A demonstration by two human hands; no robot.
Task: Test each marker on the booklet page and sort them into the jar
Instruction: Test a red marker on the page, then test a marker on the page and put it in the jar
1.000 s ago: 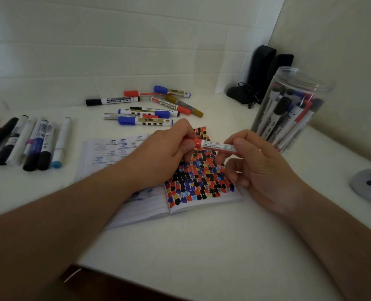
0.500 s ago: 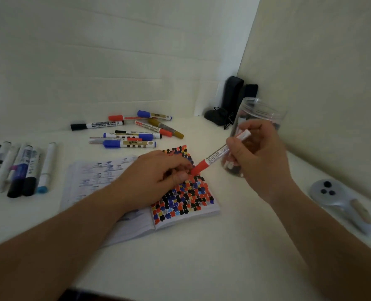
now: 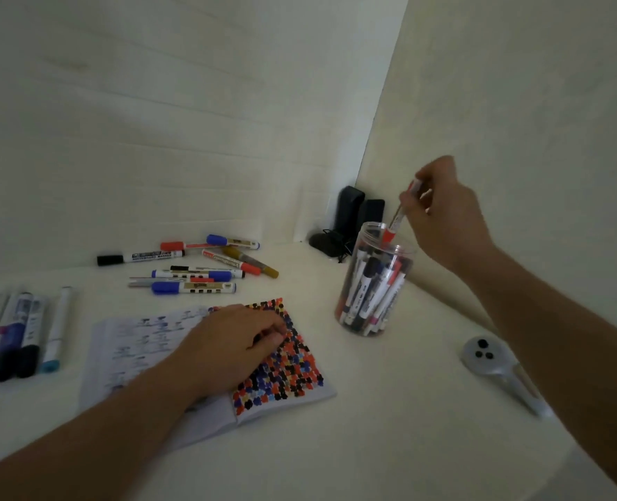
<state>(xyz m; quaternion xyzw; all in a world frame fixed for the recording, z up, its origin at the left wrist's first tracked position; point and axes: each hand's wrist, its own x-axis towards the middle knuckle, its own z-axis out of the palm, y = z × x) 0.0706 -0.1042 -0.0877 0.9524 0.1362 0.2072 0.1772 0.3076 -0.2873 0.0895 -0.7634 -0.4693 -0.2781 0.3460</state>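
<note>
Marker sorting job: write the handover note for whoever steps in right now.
Right hand: holds a red-capped marker cap-down, its tip just inside the mouth of the clear jar.
Left hand: rests on the open booklet, holding nothing visible.
Done: the right page is filled with colour dabs; many markers stand in the jar.
Left: release this marker, then test and sort the loose pile behind the booklet and the row at the left.

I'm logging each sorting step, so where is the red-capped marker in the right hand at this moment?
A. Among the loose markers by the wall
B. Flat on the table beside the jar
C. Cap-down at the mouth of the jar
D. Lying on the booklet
C: the right hand holds the red-capped marker tilted, its cap dipping into the open mouth of the jar.
</note>
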